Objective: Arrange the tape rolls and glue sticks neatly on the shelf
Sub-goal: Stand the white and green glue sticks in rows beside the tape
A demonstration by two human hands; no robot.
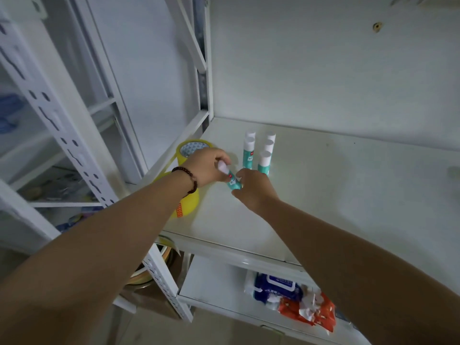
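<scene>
Both hands meet over the white shelf board (pixel 336 190) around one teal glue stick with a white cap (pixel 231 179), held tilted. My left hand (pixel 207 168), with a dark bead bracelet at the wrist, grips its cap end. My right hand (pixel 254 189) pinches its teal lower end. Just behind them stand several upright glue sticks (pixel 264 160) in two short rows. A yellow tape roll (pixel 193 146) stands at the shelf's left edge, and a second yellow tape roll (pixel 188 202) lies partly hidden under my left forearm.
White slotted uprights (pixel 62 135) frame the shelf on the left, with a wall (pixel 323 70) behind. The lower shelf (pixel 211 282) holds a blue wipes pack (pixel 278 287) and an orange-and-white packet (pixel 308 310). More tape rolls (pixel 165 252) sit below the left front corner.
</scene>
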